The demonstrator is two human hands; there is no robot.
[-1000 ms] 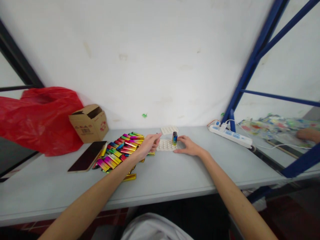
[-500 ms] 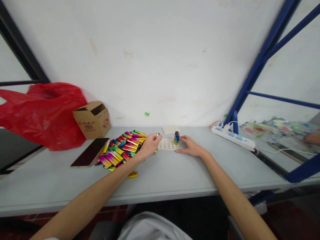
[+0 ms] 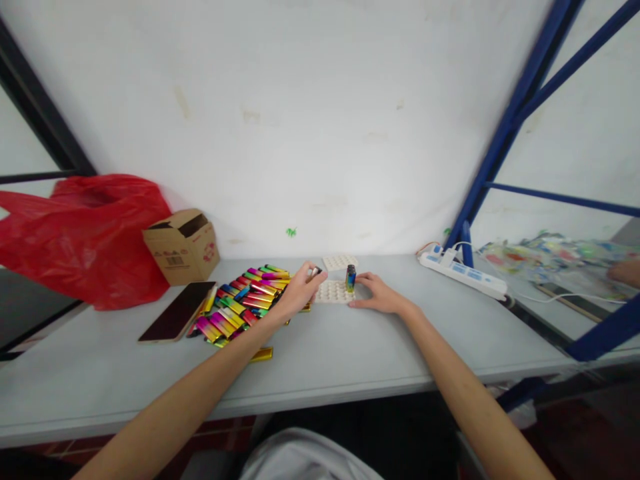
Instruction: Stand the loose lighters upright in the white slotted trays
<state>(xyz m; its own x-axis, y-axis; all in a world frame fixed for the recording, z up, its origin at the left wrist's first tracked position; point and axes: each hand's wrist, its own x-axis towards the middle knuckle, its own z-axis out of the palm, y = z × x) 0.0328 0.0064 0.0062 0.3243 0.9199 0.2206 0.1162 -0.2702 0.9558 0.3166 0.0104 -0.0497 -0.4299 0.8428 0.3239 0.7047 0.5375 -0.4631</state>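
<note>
My left hand [image 3: 301, 289] is closed around a lighter whose metal top [image 3: 314, 272] shows at the fingertips; its body is mostly hidden. This hand is just left of a white tray [image 3: 331, 291] with rows of small holes. At the tray's right end, dark blue and yellow lighters [image 3: 351, 279] stand upright, close together. My right hand [image 3: 376, 293] rests by that end, thumb and fingers apart, beside the standing lighters and seemingly touching the tray's edge. Left of the tray lies a pile of shiny multicoloured lighters [image 3: 233, 319].
A second white tray [image 3: 341, 261] lies near the wall. Leftward are a phone [image 3: 176, 313], a cardboard box [image 3: 183, 250] and a red plastic bag [image 3: 95, 247]. To the right are a power strip [image 3: 465, 273], a blue metal frame [image 3: 493, 160] and another person's hand [image 3: 624, 272].
The left hand has turned slightly, so more of the held lighter's top shows. My right hand has stayed by the tray's right end. The whole view has shifted slightly.
</note>
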